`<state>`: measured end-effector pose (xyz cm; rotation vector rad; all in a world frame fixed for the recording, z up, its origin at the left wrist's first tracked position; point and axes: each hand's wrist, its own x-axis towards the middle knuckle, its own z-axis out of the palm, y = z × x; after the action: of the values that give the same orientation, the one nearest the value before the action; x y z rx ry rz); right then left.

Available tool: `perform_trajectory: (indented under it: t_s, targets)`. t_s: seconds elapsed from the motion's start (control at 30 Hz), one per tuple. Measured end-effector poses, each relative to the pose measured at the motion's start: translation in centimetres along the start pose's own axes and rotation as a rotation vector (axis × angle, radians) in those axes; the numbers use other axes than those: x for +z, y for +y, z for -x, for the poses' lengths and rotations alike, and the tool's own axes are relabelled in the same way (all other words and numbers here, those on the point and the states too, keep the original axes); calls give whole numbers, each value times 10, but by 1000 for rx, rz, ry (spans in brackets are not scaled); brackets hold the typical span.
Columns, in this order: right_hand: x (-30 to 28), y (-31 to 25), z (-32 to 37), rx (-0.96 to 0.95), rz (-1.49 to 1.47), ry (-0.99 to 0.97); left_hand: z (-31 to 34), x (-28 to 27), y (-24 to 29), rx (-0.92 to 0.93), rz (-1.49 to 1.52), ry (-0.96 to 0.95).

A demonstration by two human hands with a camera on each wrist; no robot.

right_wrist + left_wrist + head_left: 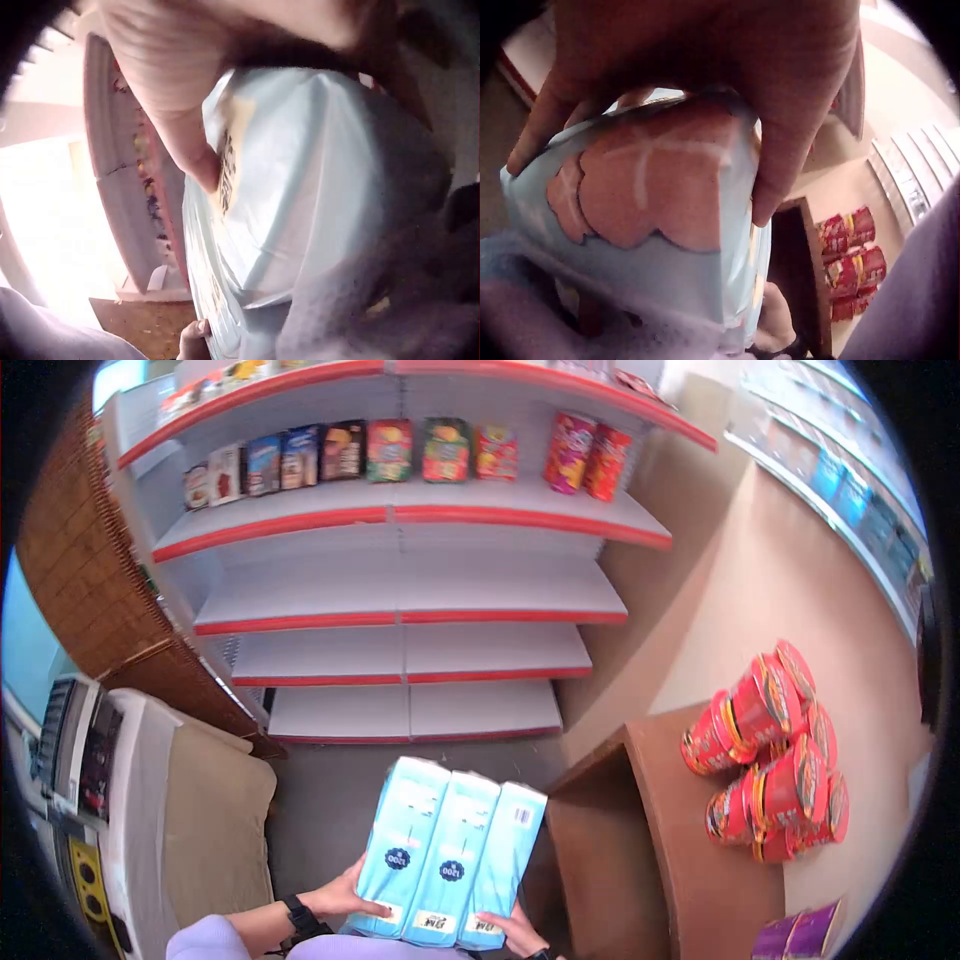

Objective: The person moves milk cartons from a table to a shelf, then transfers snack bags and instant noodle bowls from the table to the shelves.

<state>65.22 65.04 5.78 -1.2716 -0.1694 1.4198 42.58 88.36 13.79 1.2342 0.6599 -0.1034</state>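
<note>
Three light-blue tissue packs (450, 860), side by side as one bundle, are held in front of the body in the head view. Dark round badges and pale labels show on their upper faces. My left hand (345, 893) grips the left side, thumb on top near the body end. On the right side, my right hand (517, 931) grips with its thumb over a label. The left wrist view shows the left hand's thumb and fingers spread around a pack's end (660, 180). In the right wrist view, the thumb presses the wrapper (277, 172); the other fingers are mostly hidden.
Ahead stands a shelf unit (400, 617) with red edge strips and snack packages (388, 452) on an upper level. To the right, red cup-noodle tubs (790, 760) are stacked on a brown cabinet (680, 810), near purple boxes (800, 935). A cloth-covered table (215, 810) is at left.
</note>
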Motion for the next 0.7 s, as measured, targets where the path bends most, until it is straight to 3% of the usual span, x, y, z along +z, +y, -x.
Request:
perform_trajectory:
  t_s: [0.07, 0.27, 0.5, 0.57, 0.63, 0.7]
  targets:
    - [27, -58, -25, -61, 100, -84, 9, -13, 19, 169, -6, 141]
    - [97, -176, -146, -217, 349, -271, -31, -109, 57, 298, 53, 283]
    - [210, -250, -272, -185, 433, -358, -46, -246, 129, 303, 113, 340]
    - [244, -271, -307, -205, 412, -435, -45, -287, 155, 356, 4, 378]
    - [279, -295, -345, -185, 434, -484, -48, -330, 175, 277, 161, 358]
    - [309, -309, -392, -116, 370, -561, -55, -379, 193, 364, 105, 367]
